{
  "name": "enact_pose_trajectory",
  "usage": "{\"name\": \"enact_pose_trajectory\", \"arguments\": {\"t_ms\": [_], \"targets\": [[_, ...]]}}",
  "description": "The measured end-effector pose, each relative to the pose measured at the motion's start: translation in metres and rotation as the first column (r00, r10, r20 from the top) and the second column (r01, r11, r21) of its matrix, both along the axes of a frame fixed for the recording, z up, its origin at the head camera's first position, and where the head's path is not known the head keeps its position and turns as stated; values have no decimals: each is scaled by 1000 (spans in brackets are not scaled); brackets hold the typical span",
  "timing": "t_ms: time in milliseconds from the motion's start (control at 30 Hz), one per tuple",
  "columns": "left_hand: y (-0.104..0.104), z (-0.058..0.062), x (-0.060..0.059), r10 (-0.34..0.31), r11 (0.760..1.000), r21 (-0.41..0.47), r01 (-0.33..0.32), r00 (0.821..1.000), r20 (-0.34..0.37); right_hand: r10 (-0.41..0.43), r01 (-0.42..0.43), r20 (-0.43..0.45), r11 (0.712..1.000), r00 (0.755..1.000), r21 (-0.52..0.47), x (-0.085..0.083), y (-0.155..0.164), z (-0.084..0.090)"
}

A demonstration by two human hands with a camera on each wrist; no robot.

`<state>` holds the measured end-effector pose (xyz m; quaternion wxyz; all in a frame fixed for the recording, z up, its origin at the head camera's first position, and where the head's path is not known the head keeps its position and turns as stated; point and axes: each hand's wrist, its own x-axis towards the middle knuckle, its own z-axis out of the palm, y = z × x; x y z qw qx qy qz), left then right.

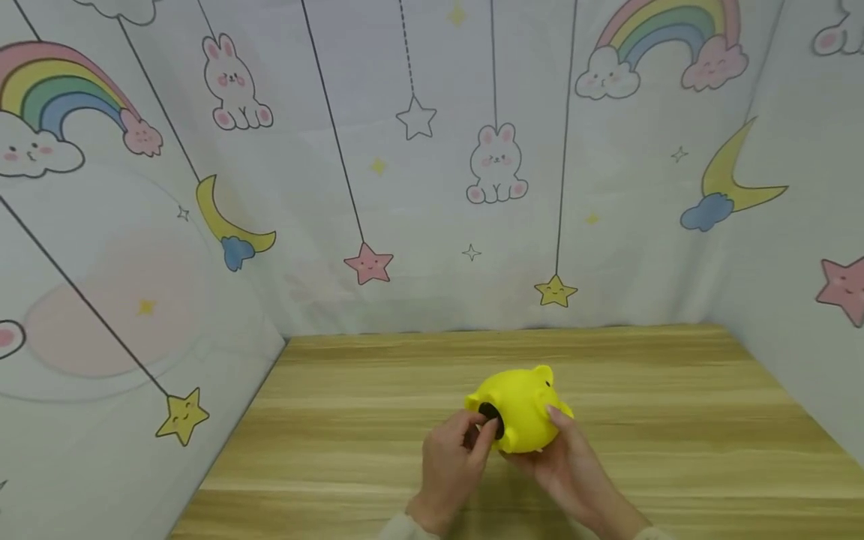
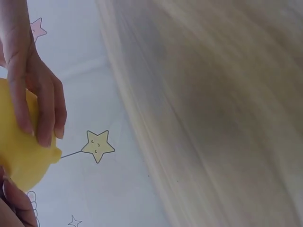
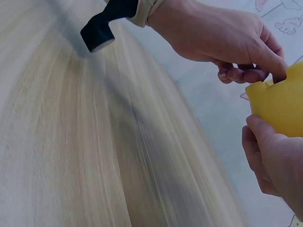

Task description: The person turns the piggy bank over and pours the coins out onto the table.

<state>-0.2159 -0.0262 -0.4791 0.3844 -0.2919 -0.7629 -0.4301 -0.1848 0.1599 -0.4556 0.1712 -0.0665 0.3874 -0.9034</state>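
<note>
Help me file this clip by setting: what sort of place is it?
Probably a small staged recording booth, judging by the wood-grain tabletop, the cartoon-printed backdrop on three sides and the black device on one wrist.

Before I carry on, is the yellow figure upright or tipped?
Tipped: held in the right hand, the yellow figure has its ears toward the head view's right and its black round patch facing the left hand.

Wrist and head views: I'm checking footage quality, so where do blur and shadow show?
Left wrist: the table is soft, with a blurry shadow, while the printed yellow star is crisper. Right wrist: a shadow band crosses the table. Head: the yellow toy stands out bright, with a soft shadow on the table below it in the picture.
</note>
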Motion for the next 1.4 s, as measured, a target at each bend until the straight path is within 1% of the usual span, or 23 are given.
{"name": "enact_pose_trajectory", "arguments": {"t_ms": [100,167,400,567,633,733,833,900,1000,1100,1200,1400], "targets": [[2,4,0,36,999,-6,-37,998,-42,23,-24,-13,997,1000,-71,1,-2,-2],[3,6,0,47,999,-10,-48,998,-45,31,-34,-28,995,999,-92,1,-4,-3],[6,6,2,53,999,-6,-53,998,38,43,-48,-43,991,998,-125,2,-6,-7],[10,7,2,57,998,7,-58,994,90,21,-26,-34,991,999,-131,2,-6,-8],[10,9,2,61,998,-9,-60,994,96,13,-16,-24,992,1000,-125,2,-5,-8],[7,10,1,79,993,-97,-72,994,69,10,-12,-18,994,1000,-108,3,-4,-9],[5,10,-1,101,975,-199,-97,995,13,8,-10,-23,996,1000,-87,3,-2,-10],[5,9,-2,109,967,-228,-111,994,-21,7,-9,-24,997,1000,-82,3,-2,-10],[5,9,-3,112,970,-213,-119,993,-48,2,-3,-21,997,1000,-73,2,-1,-10],[6,11,-2,110,973,-196,-119,992,-54,1,-2,-19,998,1000,-62,2,-1,-10],[6,12,-1,109,973,-199,-119,992,-61,-1,0,-13,999,1000,-44,1,-1,-8],[5,13,0,102,974,-197,-116,991,-82,-38,37,41,999,998,10,0,1,-4]]}}
